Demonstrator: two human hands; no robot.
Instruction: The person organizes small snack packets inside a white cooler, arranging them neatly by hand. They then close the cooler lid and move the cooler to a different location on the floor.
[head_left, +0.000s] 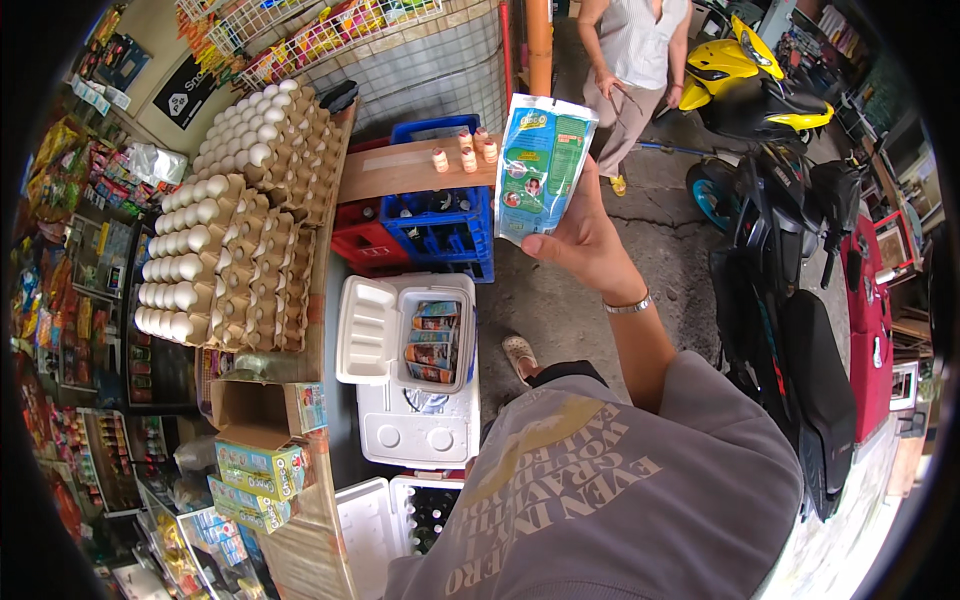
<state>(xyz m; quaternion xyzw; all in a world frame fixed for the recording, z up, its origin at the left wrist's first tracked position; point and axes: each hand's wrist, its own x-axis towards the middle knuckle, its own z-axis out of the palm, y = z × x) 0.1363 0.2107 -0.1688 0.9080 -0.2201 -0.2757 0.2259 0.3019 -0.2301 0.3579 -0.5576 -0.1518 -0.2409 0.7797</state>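
Note:
My right hand (590,240), a metal-banded watch or bracelet on its wrist, holds up a flat blue and green pouch (543,170). The thumb lies over the pouch's lower front, while the other fingers are mostly hidden behind it. My left hand is out of sight. Left of the pouch, several small red-capped bottles (467,158) stand on a wooden plank (395,172). Below them an open white cooler (470,300) contains several similar-sized packs (433,340), with its lid (362,330) swung to the left.
Stacked egg trays (230,260) and green-yellow boxes (260,470) occupy the counter at left. Blue crates (440,235) sit under the plank. A person (640,60) stands ahead; a black motorcycle (790,250) and a yellow one (740,70) are parked at right. Bottles fill another cooler (400,510).

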